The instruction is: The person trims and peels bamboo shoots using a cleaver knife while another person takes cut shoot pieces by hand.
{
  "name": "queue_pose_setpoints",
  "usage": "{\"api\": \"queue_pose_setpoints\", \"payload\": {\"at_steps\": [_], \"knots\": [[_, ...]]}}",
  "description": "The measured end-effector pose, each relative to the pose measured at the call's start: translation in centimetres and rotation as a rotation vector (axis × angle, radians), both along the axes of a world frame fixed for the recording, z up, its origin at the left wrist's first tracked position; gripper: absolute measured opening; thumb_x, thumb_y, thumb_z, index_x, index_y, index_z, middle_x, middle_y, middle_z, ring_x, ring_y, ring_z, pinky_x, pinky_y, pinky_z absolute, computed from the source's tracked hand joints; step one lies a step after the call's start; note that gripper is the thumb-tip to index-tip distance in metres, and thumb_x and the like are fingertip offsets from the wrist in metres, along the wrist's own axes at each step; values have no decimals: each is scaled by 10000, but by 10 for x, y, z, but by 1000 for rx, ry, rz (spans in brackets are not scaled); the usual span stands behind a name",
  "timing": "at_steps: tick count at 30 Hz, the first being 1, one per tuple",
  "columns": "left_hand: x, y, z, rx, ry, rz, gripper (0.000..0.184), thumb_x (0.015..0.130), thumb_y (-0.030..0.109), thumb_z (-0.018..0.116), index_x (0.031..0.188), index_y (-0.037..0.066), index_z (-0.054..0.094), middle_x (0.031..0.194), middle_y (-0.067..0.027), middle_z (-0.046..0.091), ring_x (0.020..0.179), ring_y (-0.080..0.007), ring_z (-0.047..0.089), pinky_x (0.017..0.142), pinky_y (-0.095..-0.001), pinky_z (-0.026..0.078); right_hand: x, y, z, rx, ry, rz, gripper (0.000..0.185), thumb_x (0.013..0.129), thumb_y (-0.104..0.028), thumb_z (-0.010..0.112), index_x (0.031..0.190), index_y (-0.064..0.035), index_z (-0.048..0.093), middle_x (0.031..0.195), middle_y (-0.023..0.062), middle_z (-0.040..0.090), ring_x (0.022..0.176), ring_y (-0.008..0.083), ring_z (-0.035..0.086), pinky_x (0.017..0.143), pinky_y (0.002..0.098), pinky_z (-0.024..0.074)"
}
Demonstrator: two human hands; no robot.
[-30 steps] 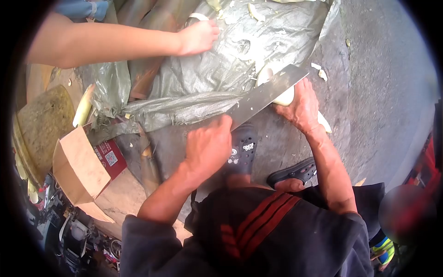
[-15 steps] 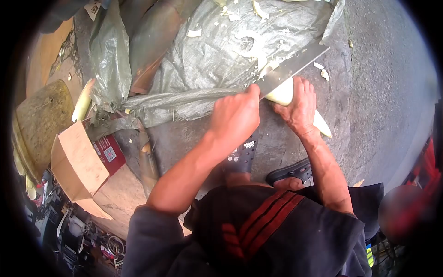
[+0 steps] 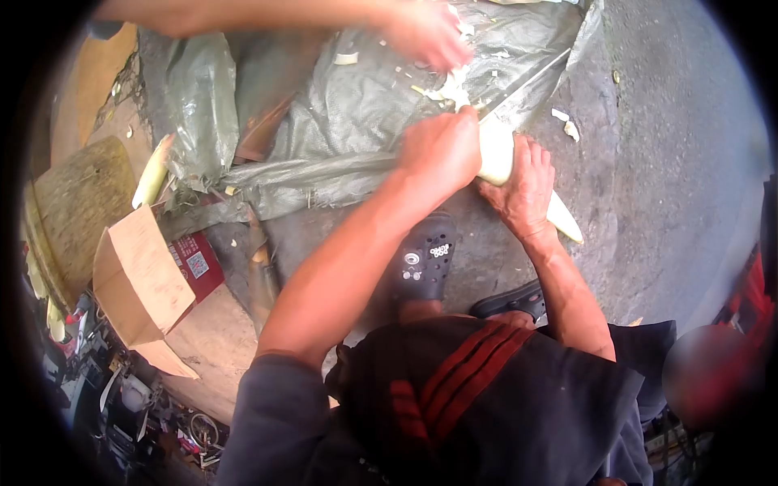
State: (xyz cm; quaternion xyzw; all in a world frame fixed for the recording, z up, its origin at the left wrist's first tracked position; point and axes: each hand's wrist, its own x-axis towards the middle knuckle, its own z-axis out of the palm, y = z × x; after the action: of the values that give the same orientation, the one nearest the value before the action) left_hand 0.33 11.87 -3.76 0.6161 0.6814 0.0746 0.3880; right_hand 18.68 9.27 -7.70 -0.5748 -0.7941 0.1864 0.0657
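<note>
the vegetable (image 3: 496,154) is creamy white, the plastic sheet (image 3: 336,121) greenish grey; the black garment (image 3: 567,421) bears red stripes (image 3: 486,379), the dark grey clog (image 3: 425,274) white charms (image 3: 412,259), the tan carton (image 3: 150,271) a maroon panel (image 3: 212,261).

Rough grey ground (image 3: 664,97) spreads toward two o'clock in pale light; dark clutter (image 3: 130,413) at eight o'clock, perhaps machine parts.

Left hand (image 3: 442,147) grips a long steel knife (image 3: 525,87), right hand (image 3: 523,185) a pale, tapered vegetable (image 3: 496,154)! A co-worker's hand (image 3: 429,36) hovers nearby.
</note>
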Motion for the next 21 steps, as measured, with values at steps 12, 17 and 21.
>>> {"api": "queue_pose_setpoints", "payload": {"at_steps": [12, 17, 21], "knots": [[3, 11, -13, -80, 79, -80, 213, 885, 115, 549, 1003, -14, 669, 899, -228, 735, 871, -386, 731, 794, -504, 557, 4, -8, -1, 73, 48, 36, 867, 552, -185, 870, 1312, -3, 494, 1261, 192, 560, 1129, 380, 534, 958, 491, 418], [4, 10, -14, -59, 70, -69, 215, 886, 115, 546, 1002, -24, 661, 872, -248, 725, 854, -414, 721, 779, -518, 552, 7, -8, -6, 89, 80, 33, 870, 549, -183, 869, 1314, -1, 496, 1262, 197, 558, 1134, 386, 532, 970, 498, 413], [1, 8, -16, -80, 61, -54, 228, 901, 148, 548, 1029, -7, 658, 874, -250, 718, 885, -446, 701, 794, -547, 530, 8, -11, -6, 60, 57, 30, 886, 551, -194, 882, 1323, -2, 493, 1273, 201, 551, 1146, 392, 524, 984, 500, 409]]}}
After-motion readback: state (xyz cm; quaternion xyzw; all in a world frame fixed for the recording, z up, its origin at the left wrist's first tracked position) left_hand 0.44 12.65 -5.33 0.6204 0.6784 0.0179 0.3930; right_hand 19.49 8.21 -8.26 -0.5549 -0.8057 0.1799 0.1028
